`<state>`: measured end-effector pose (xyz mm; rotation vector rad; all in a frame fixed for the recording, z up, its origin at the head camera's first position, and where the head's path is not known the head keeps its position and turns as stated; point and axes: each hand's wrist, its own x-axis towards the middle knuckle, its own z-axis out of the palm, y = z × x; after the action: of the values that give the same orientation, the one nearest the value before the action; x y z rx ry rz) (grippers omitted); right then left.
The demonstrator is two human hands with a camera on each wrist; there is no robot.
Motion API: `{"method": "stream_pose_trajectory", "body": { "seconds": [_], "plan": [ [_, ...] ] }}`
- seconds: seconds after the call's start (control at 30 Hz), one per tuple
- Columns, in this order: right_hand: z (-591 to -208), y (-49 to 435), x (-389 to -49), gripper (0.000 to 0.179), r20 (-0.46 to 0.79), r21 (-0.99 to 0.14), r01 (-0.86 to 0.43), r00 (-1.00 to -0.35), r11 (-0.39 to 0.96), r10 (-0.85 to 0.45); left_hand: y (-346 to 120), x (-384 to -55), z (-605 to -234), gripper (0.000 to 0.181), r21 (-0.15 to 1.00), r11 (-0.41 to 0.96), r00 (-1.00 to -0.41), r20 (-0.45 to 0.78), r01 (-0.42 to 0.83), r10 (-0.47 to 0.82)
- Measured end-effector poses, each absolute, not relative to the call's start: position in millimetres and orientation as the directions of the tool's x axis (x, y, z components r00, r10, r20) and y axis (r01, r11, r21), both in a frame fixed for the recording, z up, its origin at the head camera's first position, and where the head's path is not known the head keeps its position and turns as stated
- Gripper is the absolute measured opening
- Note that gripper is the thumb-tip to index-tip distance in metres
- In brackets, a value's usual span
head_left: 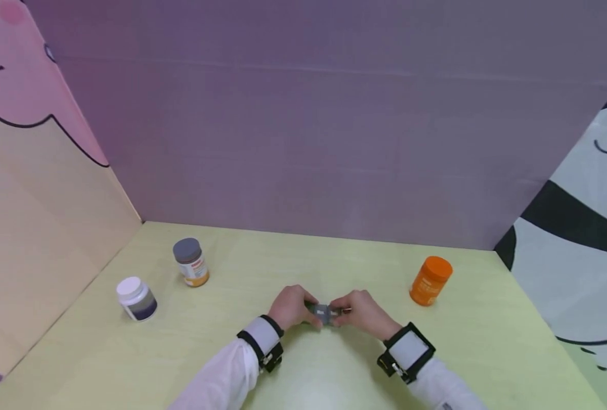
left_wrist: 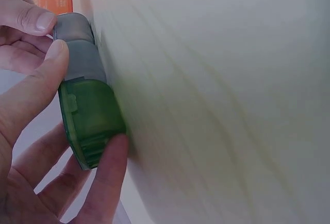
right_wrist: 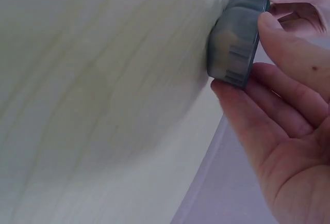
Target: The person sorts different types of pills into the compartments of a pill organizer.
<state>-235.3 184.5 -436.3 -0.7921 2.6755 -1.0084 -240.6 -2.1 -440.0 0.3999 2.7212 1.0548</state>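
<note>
A small pill organizer (head_left: pixel 322 312) with rounded, translucent compartments lies on the table between the two hands. One end compartment (left_wrist: pixel 90 113) is green in the left wrist view; grey compartments (right_wrist: pixel 232 41) follow toward the other end. My left hand (head_left: pixel 290 307) grips the green end, thumb along the upper edge and fingers around the end. At the grey end, my right hand (head_left: pixel 367 314) holds the organizer between thumb and fingers. The compartment lids look closed, and the contents are too blurred to tell.
An orange bottle (head_left: pixel 430 281) stands to the right on the pale table (head_left: pixel 303 370). At the left are a white-capped bottle (head_left: pixel 136 299) and a grey-capped bottle (head_left: pixel 191 262). A purple-grey panel (head_left: pixel 314 142) rises behind the table, with printed panels at both sides.
</note>
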Motion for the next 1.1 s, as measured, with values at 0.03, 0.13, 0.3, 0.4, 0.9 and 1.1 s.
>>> {"method": "stream_pose_trajectory", "body": {
  "seconds": [0.03, 0.13, 0.3, 0.4, 0.9, 1.1],
  "plan": [
    [-435, 184, -235, 0.024, 0.027, -0.657, -0.42, -0.843, 0.626, -0.537, -2, -241, -440, 0.041, 0.68, 0.71, -0.944, -0.082, 0.182, 0.32],
    [-433, 182, -235, 0.023, 0.046, -0.636, -0.441, -0.841, 0.633, -0.539, -2, -242, -439, 0.04, 0.677, 0.708, -0.941, -0.067, 0.201, 0.331],
    [-427, 179, -235, 0.02, 0.051, -0.588, -0.477, -0.828, 0.654, -0.558, -2, -244, -440, 0.041, 0.619, 0.729, -0.922, -0.018, 0.294, 0.387],
    [-425, 177, -236, 0.017, 0.055, -0.569, -0.501, -0.815, 0.652, -0.577, -3, -246, -439, 0.044, 0.545, 0.754, -0.901, 0.008, 0.367, 0.433],
    [-420, 170, -239, 0.012, 0.071, -0.502, -0.543, -0.802, 0.673, -0.593, 3, -238, -430, 0.011, -0.147, 0.591, -0.575, 0.141, 0.793, 0.806],
    [-422, 167, -235, 0.013, 0.029, -0.515, -0.494, -0.827, 0.701, -0.561, 11, -226, -438, 0.015, -0.377, 0.514, -0.511, 0.115, 0.771, 0.852]
  ]
}}
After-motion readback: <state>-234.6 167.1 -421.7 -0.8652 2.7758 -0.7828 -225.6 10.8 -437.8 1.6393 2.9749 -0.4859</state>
